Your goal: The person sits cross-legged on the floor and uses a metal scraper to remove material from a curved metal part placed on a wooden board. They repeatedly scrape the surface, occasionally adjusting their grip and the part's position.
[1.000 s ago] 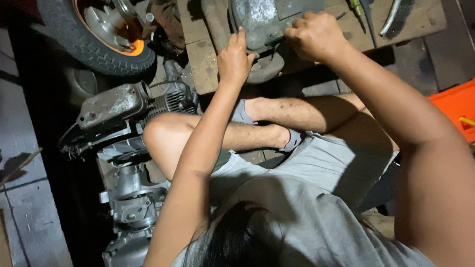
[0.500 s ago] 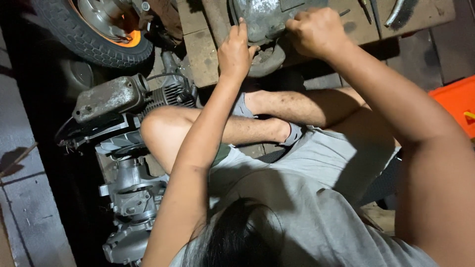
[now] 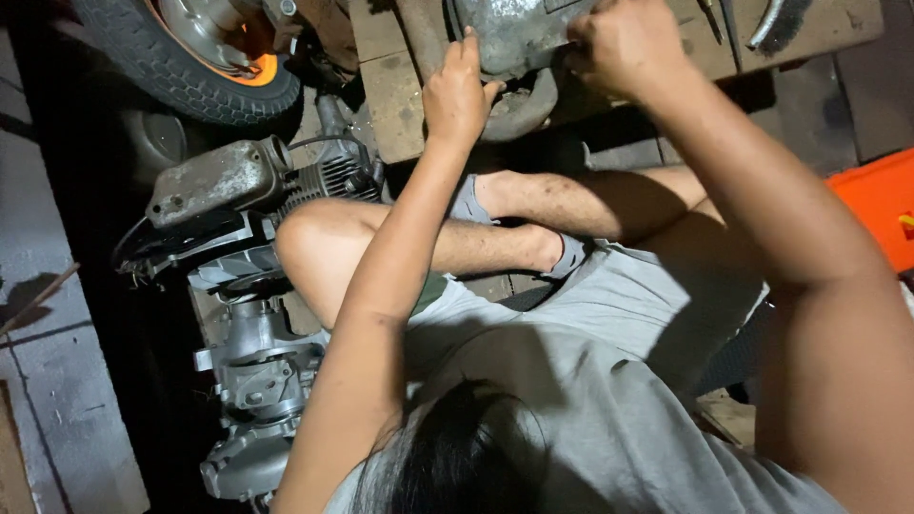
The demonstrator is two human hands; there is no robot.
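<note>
So the person is sitting cross-legged on the floor, leaning over a dull grey cast-metal engine casing [image 3: 519,33] that sits at the far edge of the view on a low platform of worn wooden planks [image 3: 390,76]. The left hand [image 3: 459,93] is pressed flat-ish against the casing's near left side, fingers pointing away and thumb hooked toward the rounded lower edge, so it looks like a bracing hold more than a full wrap. The right hand [image 3: 624,46] is balled into a tight fist on the casing's right side; it may be clamped on a tool or a fastener, but the fingers hide whatever is inside, so that can't be told. The key bit spatially: the casing lies directly between the two hands, just far of both, with its long axis running left to right across the planks, and the right hand sits a touch farther away than the left. Off to the left there's a second grimy grey engine block with cooling fins [image 3: 238,190] lying on the dark floor, and a black scooter tyre on an orange-and-silver rim [image 3: 205,57] in the far left corner. An orange plastic tray [image 3: 881,205] pokes in at the right edge.
</note>
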